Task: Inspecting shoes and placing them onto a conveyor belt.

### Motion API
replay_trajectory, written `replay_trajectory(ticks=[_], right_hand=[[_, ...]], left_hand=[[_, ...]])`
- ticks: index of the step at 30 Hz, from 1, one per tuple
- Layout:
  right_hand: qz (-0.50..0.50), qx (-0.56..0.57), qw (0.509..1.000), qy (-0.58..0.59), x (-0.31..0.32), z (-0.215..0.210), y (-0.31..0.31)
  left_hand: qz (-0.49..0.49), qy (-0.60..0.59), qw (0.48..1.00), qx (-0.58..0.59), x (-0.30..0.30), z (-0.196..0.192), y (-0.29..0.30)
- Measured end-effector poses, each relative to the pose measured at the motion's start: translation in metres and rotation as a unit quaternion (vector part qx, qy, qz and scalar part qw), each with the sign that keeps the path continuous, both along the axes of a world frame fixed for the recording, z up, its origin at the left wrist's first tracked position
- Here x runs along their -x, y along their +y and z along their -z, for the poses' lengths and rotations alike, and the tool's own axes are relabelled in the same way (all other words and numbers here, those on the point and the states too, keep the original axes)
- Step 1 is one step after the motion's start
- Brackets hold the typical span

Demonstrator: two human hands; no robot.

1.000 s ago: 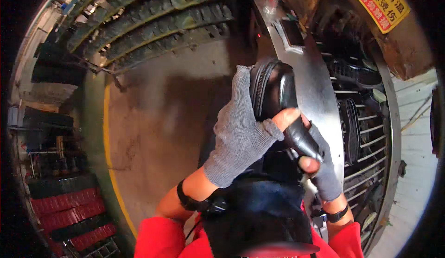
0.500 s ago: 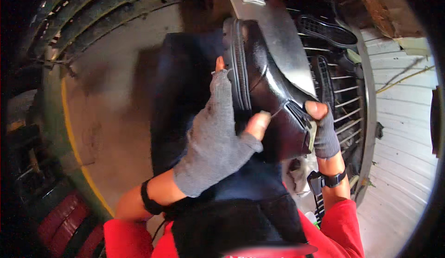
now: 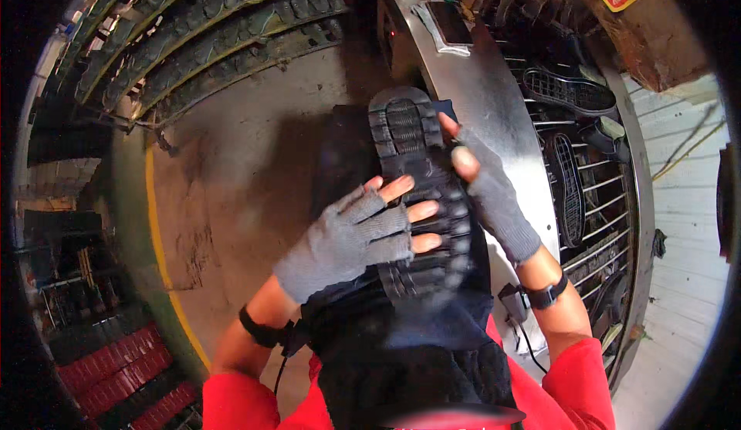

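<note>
A stained concrete floor (image 3: 231, 167) with a yellow line spreads below, curved racks of dark soles (image 3: 208, 21) arc at the top left, and a metal table (image 3: 494, 98) runs along the right beside wire shelves holding more soles. A black boot (image 3: 421, 198) lies sole-up in front of the person, between both gloved hands. The left hand (image 3: 351, 237) rests flat on the tread, its grip spread. The right hand (image 3: 486, 183) curls its grip around the boot's right edge.
</note>
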State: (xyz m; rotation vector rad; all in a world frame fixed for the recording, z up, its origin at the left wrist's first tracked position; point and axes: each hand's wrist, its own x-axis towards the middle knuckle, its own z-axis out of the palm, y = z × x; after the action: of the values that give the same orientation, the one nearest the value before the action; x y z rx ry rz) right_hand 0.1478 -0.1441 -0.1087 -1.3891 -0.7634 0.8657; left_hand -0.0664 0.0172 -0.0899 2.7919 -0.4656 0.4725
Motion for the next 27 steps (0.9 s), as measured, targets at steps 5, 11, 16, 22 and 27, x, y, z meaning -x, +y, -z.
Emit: replay_trajectory(ticks=[5,11,16,22,27], right_hand=[[0.023,0.080,0.997,-0.006,-0.020,0.018,0.005],[-0.042,0.145,0.985,-0.082,-0.047,-0.007,0.052],[-0.087,0.116,0.959,-0.242,-0.043,-0.012,0.028],[-0.289,0.034,0.946,-0.141,-0.032,-0.045,-0.040],[-0.142,0.057,0.988,0.015,-0.030,-0.009,-0.014]], left_hand=[[-0.046,0.100,0.925,0.363,0.003,0.034,-0.004],[-0.298,0.075,0.805,0.508,-0.077,0.039,0.039],[-0.312,0.072,0.897,0.304,-0.055,0.039,0.019],[-0.052,0.109,0.912,0.392,-0.007,-0.008,-0.006],[-0.183,0.142,0.863,0.448,-0.041,0.011,0.015]])
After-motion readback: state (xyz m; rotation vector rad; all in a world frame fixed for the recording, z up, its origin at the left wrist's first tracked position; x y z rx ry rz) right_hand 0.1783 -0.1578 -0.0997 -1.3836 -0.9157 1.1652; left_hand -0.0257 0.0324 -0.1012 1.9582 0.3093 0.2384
